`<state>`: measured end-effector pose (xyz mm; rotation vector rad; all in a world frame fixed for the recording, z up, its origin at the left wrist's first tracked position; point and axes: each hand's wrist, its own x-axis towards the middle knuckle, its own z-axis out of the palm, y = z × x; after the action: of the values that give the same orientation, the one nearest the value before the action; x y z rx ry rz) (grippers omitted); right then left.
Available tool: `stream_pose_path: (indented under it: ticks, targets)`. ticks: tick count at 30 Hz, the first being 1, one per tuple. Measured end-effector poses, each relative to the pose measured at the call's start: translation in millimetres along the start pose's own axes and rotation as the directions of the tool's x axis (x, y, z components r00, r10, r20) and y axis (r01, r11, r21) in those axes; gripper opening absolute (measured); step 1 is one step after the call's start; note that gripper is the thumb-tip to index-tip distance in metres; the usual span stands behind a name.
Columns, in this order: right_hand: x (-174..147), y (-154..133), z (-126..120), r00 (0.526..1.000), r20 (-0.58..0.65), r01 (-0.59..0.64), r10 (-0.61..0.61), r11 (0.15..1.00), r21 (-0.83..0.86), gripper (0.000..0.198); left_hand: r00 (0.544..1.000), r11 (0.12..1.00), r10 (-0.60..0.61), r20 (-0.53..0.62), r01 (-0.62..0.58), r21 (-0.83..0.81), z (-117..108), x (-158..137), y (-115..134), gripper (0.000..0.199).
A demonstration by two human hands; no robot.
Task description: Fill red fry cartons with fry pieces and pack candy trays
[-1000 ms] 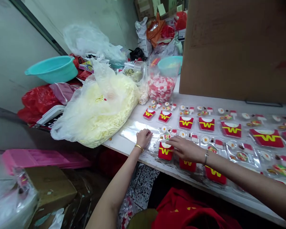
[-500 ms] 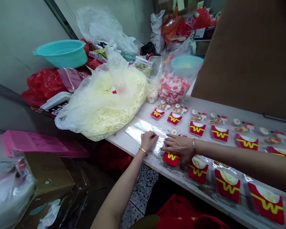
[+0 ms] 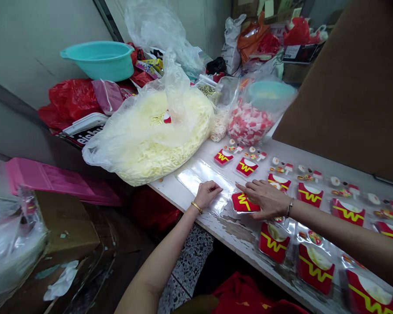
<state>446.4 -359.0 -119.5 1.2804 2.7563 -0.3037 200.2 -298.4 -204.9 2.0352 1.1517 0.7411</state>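
My left hand, with a gold bangle at the wrist, has its fingertips pinched together at the flat clear plastic bags on the table. To its right, my right hand grips a clear packet holding a red fries-box piece with a yellow zigzag. The fingers lie over the packet's top and the thumb is at its lower edge, so part of it is hidden. Similar packets lie in rows: one row behind my right arm, another in front of it.
A large bag of pale yellow fry-like pieces sits at the table's left end. Behind stand a bag of pink-and-white pieces and a turquoise basin. A brown board rises at the back right. Cardboard boxes stand lower left.
My right hand has moved slightly right, and the packet under it has turned and shifted off the front row. My left hand stays nearly in place. The camera view has shifted a little.
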Motion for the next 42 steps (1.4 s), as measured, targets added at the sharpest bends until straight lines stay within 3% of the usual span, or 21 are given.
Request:
stream_pose_path:
  ticks: [8, 13, 15, 17, 23, 28, 33, 37, 42]
  targets:
    - [8, -20, 7, 0.998, 0.004, -0.063, 0.063, 0.998, 0.016, 0.107, 0.991, 0.988, 0.122, 0.049, -0.116, -0.100, -5, 0, 13, 0.029]
    - [15, -28, 11, 0.993, 0.031, -0.112, 0.113, 0.994, -0.012, 0.095, 0.972, 0.967, 0.216, 0.095, -0.226, 0.114, -6, -11, 26, 0.028]
    - [17, -31, 14, 0.993, 0.015, -0.119, 0.120, 0.992, -0.033, 0.092, 0.969, 0.948, 0.225, 0.099, -0.241, 0.206, -7, -18, 35, 0.045]
    - [18, -36, 16, 0.993, -0.009, -0.117, 0.116, 0.992, -0.050, 0.093, 0.969, 0.930, 0.224, 0.104, -0.244, 0.275, -5, -24, 43, 0.061]
    - [13, -45, 24, 0.992, -0.049, -0.123, 0.120, 0.990, -0.063, 0.093, 0.968, 0.886, 0.218, 0.124, -0.250, 0.390, 2, -34, 52, 0.048]
    - [8, -49, 25, 0.991, -0.055, -0.125, 0.122, 0.990, -0.061, 0.092, 0.961, 0.898, 0.169, 0.219, -0.242, 0.366, 2, -41, 57, 0.059]
    - [9, -57, 23, 0.991, -0.060, -0.124, 0.121, 0.992, -0.035, 0.090, 0.955, 0.806, 0.121, 0.272, -0.254, 0.535, 8, -35, 62, 0.049]
    - [6, -57, 23, 0.987, -0.079, -0.146, 0.143, 0.989, -0.024, 0.086, 0.968, 0.764, 0.164, 0.190, -0.246, 0.596, 7, -38, 64, 0.035]
    - [4, -55, 25, 0.979, -0.092, -0.183, 0.180, 0.983, -0.018, 0.092, 1.000, 0.707, 0.022, -0.003, -0.013, 0.707, -5, -54, 57, 0.016]
